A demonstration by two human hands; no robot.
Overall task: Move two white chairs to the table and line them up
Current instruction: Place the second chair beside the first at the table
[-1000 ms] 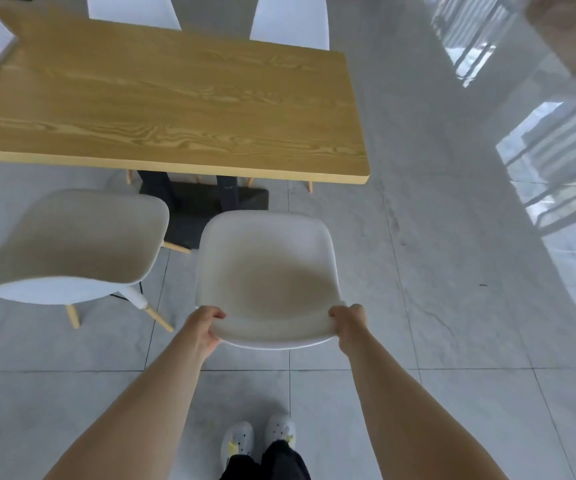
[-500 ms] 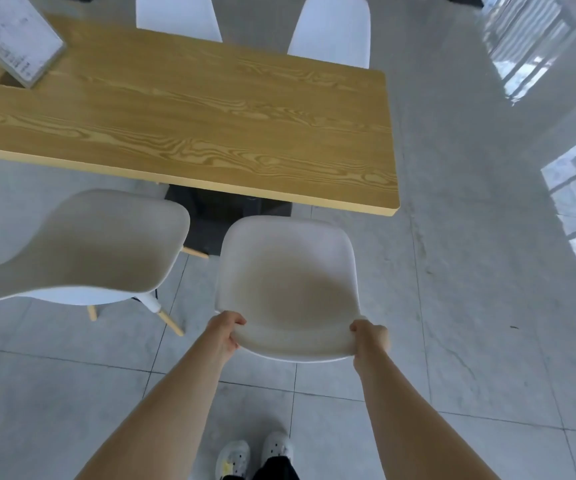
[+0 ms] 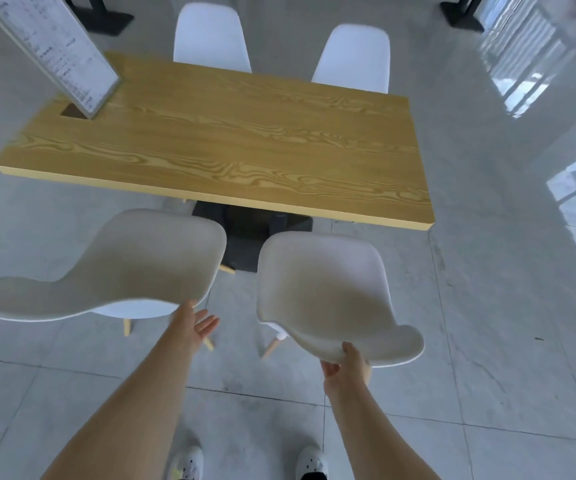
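Two white shell chairs stand at the near side of the wooden table (image 3: 231, 147). The right chair (image 3: 324, 292) faces the table, its front edge just short of the tabletop. My right hand (image 3: 347, 367) grips the top rim of its backrest. The left chair (image 3: 113, 265) stands turned, its backrest pointing left. My left hand (image 3: 196, 322) is open, fingers spread, just below that chair's right seat edge and in the gap between the two chairs; I cannot tell if it touches.
Two more white chairs (image 3: 210, 36) (image 3: 354, 58) stand at the table's far side. A framed sign (image 3: 54, 53) leans at the table's left end. The black table base (image 3: 252, 233) sits under the tabletop. My shoes (image 3: 189, 462) are on the grey tiled floor.
My left hand has let go of the right chair's backrest and moved left toward the left chair. My right hand has slid along the backrest rim. The view has pulled back.
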